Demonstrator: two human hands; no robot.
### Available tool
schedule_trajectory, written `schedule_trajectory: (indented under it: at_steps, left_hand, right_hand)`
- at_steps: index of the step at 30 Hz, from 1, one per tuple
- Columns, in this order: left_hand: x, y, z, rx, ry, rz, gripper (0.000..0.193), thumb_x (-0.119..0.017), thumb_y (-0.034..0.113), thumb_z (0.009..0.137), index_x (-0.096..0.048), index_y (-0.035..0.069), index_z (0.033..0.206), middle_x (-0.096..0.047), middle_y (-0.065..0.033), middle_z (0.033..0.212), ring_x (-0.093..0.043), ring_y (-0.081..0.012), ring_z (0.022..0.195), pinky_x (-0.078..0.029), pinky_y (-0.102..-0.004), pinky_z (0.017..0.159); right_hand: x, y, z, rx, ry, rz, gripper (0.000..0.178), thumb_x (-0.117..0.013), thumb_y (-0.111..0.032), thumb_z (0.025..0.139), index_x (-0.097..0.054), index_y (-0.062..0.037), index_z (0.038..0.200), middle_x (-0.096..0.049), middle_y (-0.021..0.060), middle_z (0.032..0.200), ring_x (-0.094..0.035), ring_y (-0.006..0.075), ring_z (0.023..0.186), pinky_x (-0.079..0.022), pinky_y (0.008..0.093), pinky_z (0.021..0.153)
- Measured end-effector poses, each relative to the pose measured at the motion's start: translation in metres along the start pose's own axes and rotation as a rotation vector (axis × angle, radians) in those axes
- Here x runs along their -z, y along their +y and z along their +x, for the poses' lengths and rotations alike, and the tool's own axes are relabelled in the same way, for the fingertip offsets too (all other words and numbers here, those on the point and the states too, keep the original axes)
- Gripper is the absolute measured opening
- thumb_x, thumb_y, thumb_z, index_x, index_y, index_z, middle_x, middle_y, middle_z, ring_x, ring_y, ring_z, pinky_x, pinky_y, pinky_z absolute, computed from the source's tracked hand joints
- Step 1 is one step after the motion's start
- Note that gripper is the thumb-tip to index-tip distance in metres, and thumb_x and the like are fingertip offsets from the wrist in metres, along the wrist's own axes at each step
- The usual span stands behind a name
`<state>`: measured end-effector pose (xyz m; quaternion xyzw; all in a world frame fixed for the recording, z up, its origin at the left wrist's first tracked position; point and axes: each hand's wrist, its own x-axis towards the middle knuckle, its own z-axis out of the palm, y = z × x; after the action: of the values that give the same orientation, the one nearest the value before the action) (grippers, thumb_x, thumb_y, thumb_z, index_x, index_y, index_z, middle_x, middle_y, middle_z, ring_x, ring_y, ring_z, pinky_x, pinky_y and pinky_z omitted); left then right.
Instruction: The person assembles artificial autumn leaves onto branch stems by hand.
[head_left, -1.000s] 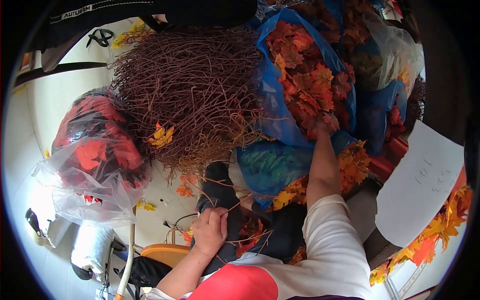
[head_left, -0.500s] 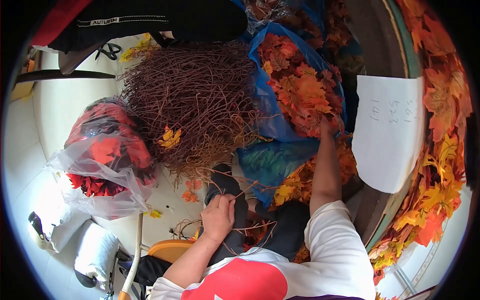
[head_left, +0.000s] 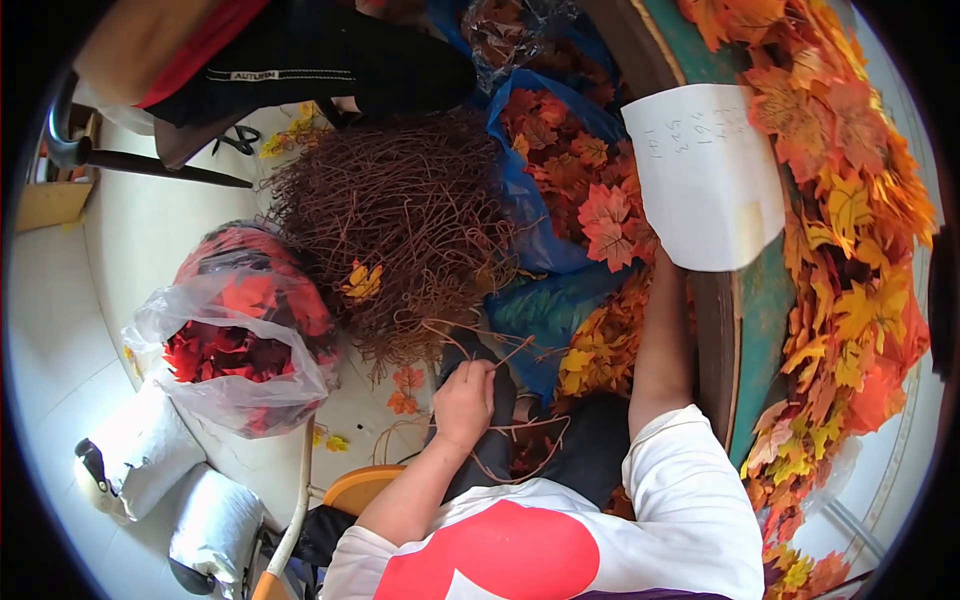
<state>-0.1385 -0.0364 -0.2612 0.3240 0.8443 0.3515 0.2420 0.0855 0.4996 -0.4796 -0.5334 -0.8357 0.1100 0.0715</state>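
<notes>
My left hand (head_left: pixel 465 405) is closed around a thin brown vine-like stem (head_left: pixel 515 352). Loops of that stem hang over my dark trousers and past my wrist. My right forearm (head_left: pixel 662 345) reaches forward to the blue plastic bag (head_left: pixel 535 215) of orange artificial maple leaves. A lighter orange-pink leaf cluster (head_left: pixel 608 222) lies right at the end of that arm. Leaves and a white sheet hide the right hand's fingers, so its grip does not show. Ahead of my left hand lies a big tangled pile of brown stems (head_left: pixel 390 190), with a yellow leaf (head_left: pixel 362 282) on it.
A clear plastic bag (head_left: pixel 235 395) of red leaves stands at left, near white wrapped bundles (head_left: pixel 215 520). On the right, a green-edged table (head_left: pixel 755 330) carries leaf garlands (head_left: pixel 850 290) and a white paper sheet (head_left: pixel 705 190). Another person's black-trousered leg (head_left: pixel 370 60) is at the top.
The view has shifted, so the table and paper sit farther left. My right arm has drawn back slightly, and a lighter leaf cluster now shows at its end. My left hand keeps the stem.
</notes>
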Motion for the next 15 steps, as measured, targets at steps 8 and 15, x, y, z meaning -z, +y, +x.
schedule_trajectory:
  at_steps: [8, 15]
  left_hand:
    - [0.004, 0.0, -0.012, -0.015, 0.025, -0.03, 0.007, -0.055, 0.014, 0.083, -0.053, 0.011, 0.089, -0.056, -0.0086, 0.08, -0.058, -0.0284, 0.073, -0.047, -0.0379, 0.062]
    - [0.007, 0.004, -0.016, -0.068, 0.013, -0.055, 0.007, -0.052, 0.015, 0.085, -0.053, 0.01, 0.09, -0.056, -0.009, 0.083, -0.058, -0.0285, 0.076, -0.047, -0.0382, 0.065]
  right_hand:
    - [-0.015, -0.069, -0.025, -0.016, -0.117, 0.132, 0.044, -0.041, -0.033, 0.089, -0.044, -0.0089, 0.125, -0.045, 0.0058, 0.13, -0.045, 0.023, 0.115, -0.036, 0.0346, 0.096]
    - [-0.017, -0.2, -0.072, -0.042, -0.19, 0.223, 0.043, -0.039, -0.032, 0.089, -0.045, -0.0075, 0.124, -0.046, 0.0056, 0.129, -0.045, 0.023, 0.114, -0.035, 0.0343, 0.096]
